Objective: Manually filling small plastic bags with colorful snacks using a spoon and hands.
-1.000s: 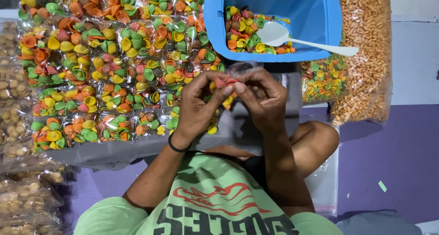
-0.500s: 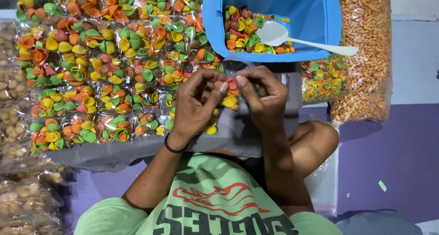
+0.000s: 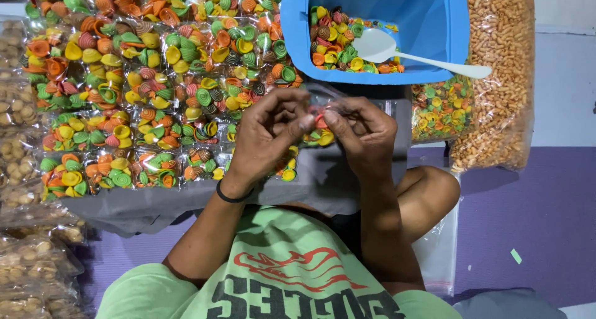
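Plastic packets (image 3: 143, 108): clear, filled with orange, green and yellow shell-shaped snacks, laid in rows beyond and to the left of the left hand.
Left hand (image 3: 268, 139): fingers together, pinched on the near-left edge of the small clear bag (image 3: 320, 117); a dark band sits at its wrist.
Small clear bag: held between both hands just above the grey cloth (image 3: 335, 182), partly filled with the same coloured snacks; its long axis runs roughly left to right, from one hand's fingertips to the other's (neither hand is clearly nearer, both touch it).
Right hand (image 3: 363, 136): fingers together, clamped on the bag's right edge.
Blue tub (image 3: 447, 33): just beyond the right hand, with loose snacks and a white spoon (image 3: 397, 51) in it.
Large bag of brown snacks (image 3: 496, 77): beyond and to the right of the right hand.
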